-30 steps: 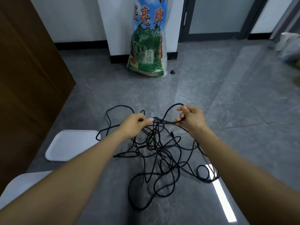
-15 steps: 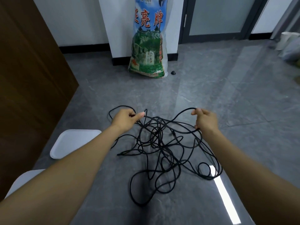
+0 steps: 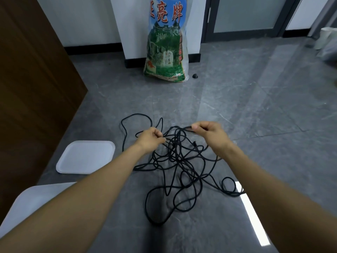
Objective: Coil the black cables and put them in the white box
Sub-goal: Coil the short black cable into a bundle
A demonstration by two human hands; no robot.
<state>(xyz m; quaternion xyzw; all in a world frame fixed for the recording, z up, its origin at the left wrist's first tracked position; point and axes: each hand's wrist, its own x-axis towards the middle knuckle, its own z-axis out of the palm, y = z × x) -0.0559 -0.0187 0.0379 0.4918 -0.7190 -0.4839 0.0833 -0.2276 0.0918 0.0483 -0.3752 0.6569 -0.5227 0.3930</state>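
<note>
Black cables: one loose tangle on the grey tile floor, directly in front of me, between my two forearms. Not coiled; loops overlap in every direction, so the heap has no single long axis. One large loop reaches away from me at the upper left, another lies nearest me at the bottom, a small one curls out to the right beside a bright strip of reflected light. A small connector end shows near the middle of the heap.

My left hand: fingers curled, pinching a strand at the near-left top of the tangle. My right hand: thumb and fingers closed on another strand, lifted slightly off the pile; the held piece runs roughly left to right between my hands.

White lid: flat, rounded rectangle, on the floor to the left of the cables, apart from them; nothing lies on it.

White box: only a pale corner shows at lower left, partly behind my left forearm; I cannot see its inside or any contents.

Printed sack: upright against a white pillar, well beyond the cables; a small dark object sits on the floor just right of it.

Brown wooden panel: along the left.
</note>
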